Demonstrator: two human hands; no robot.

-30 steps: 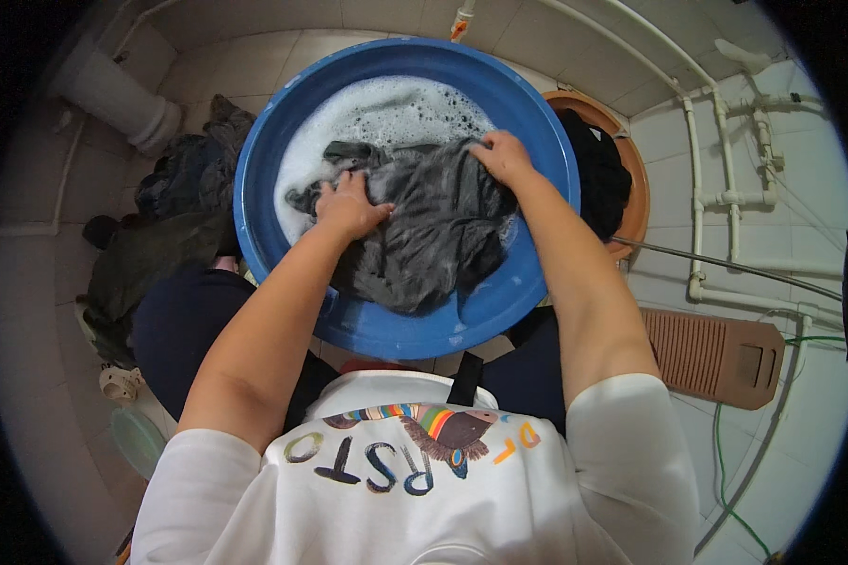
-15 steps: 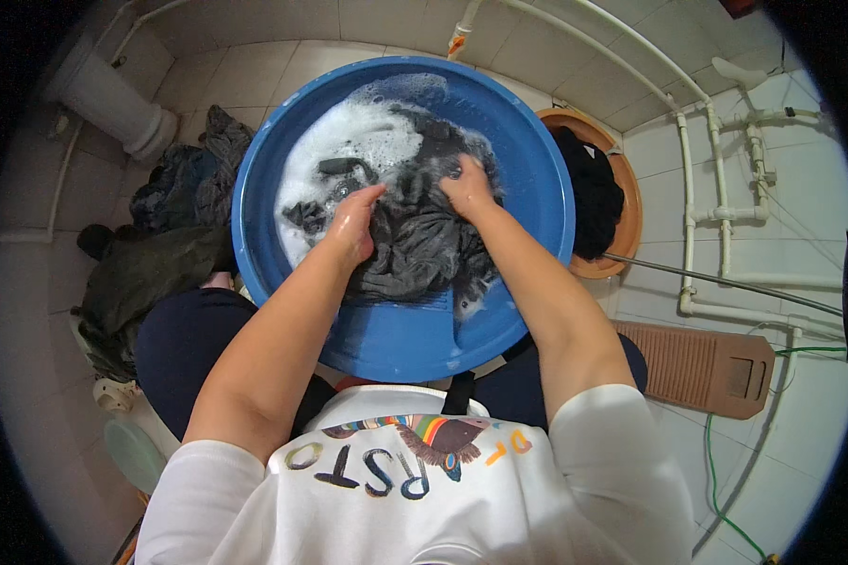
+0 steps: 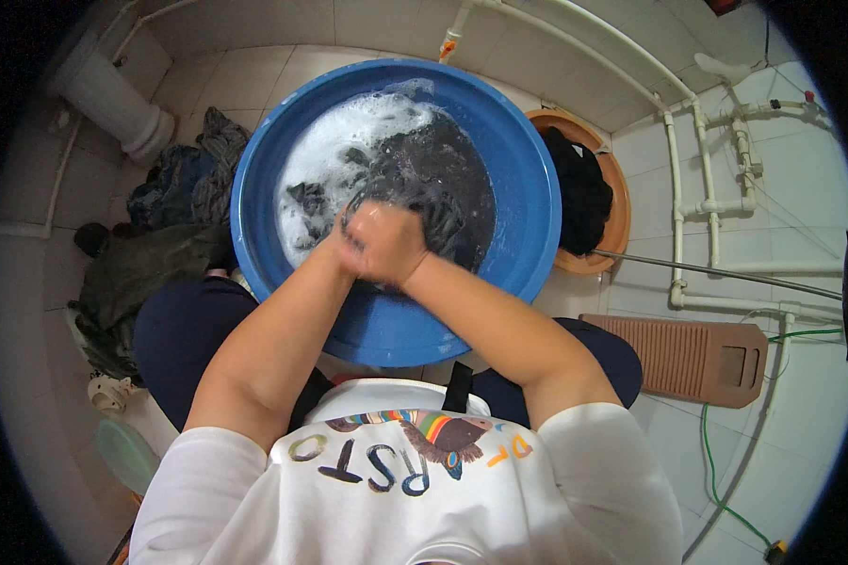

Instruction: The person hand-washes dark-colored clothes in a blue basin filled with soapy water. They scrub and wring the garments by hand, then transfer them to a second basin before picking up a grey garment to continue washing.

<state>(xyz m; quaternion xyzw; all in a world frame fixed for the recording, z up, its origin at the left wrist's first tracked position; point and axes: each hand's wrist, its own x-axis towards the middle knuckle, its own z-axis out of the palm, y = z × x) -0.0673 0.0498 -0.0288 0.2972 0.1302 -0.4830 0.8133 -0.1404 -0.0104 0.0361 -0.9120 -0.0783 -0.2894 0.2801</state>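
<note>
A big round blue tub [image 3: 539, 207] sits between my knees, with suds and dark water inside. Dark grey wet cloth [image 3: 433, 207] lies in the water, partly under the white foam [image 3: 334, 137]. My right hand [image 3: 388, 243] is curled closed over the near side of the cloth, smeared by motion. Whatever its fingers hold cannot be made out. Pressed against it, my left hand [image 3: 347, 250] is mostly covered by the right one, and its fingers are hidden and blurred. At the near side of the tub, below my hands, shows a flat blue surface [image 3: 386, 325].
Behind the tub on the right, an orange basin [image 3: 617, 212] holds black cloth [image 3: 579, 193]. A brown washboard [image 3: 678, 358] lies at right, near white wall pipes [image 3: 678, 207] and a green hose [image 3: 709, 452]. Dark clothes [image 3: 151, 273] are heaped at left.
My hands were apart on the cloth; now they are together nearer the tub's front. The right hand moved left and closed. The cloth has sunk lower into the dark water.
</note>
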